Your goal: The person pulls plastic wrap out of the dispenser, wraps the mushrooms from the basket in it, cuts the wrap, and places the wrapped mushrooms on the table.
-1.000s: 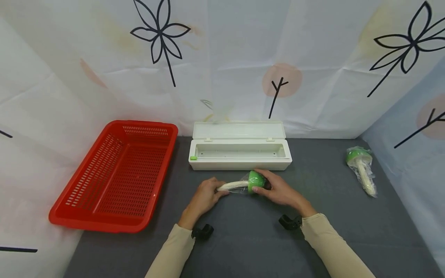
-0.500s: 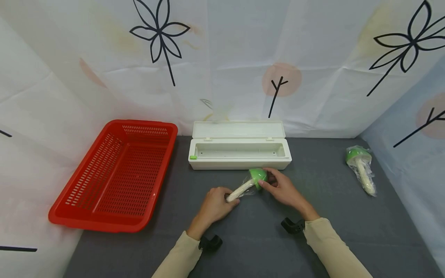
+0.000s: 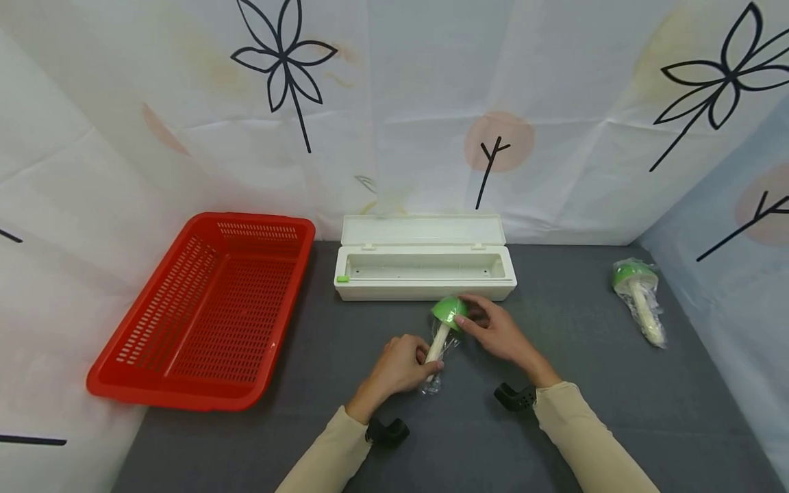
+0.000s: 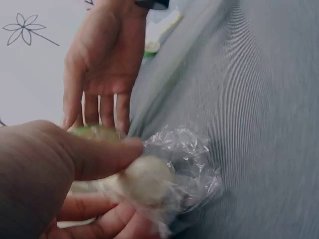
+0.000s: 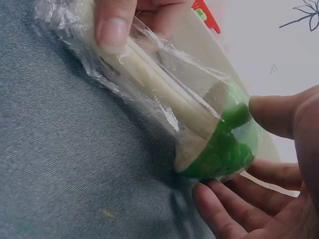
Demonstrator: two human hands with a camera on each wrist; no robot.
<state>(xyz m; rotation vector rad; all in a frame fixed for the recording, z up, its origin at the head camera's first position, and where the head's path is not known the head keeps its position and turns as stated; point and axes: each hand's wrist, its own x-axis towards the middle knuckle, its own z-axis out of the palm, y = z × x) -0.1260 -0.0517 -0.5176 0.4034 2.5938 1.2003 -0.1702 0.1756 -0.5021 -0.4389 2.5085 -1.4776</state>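
Observation:
A mushroom with a glossy green cap and a pale stem [image 3: 438, 342], wrapped in clear plastic film, stands tilted over the grey table in front of the white box. My left hand [image 3: 403, 366] pinches the lower stem between thumb and fingers; in the left wrist view the stem's rounded end [image 4: 148, 179] pokes out past the thumb, with loose film beside it. At the cap [image 5: 227, 144] is my right hand [image 3: 496, 332], its thumb against one side and its fingers curved around the other. A second wrapped green-capped mushroom [image 3: 642, 301] lies at the right.
A long white box [image 3: 425, 293] with its lid [image 3: 424, 231] raised stands at the back, just beyond my hands. To the left is a red plastic basket [image 3: 261, 373]. A printed cloth wall [image 3: 419, 89] borders the table behind.
The mushroom has swung from lying nearly level to leaning steeply, cap upward. My left hand has moved right and toward me with the stem; the right hand has stayed by the cap.

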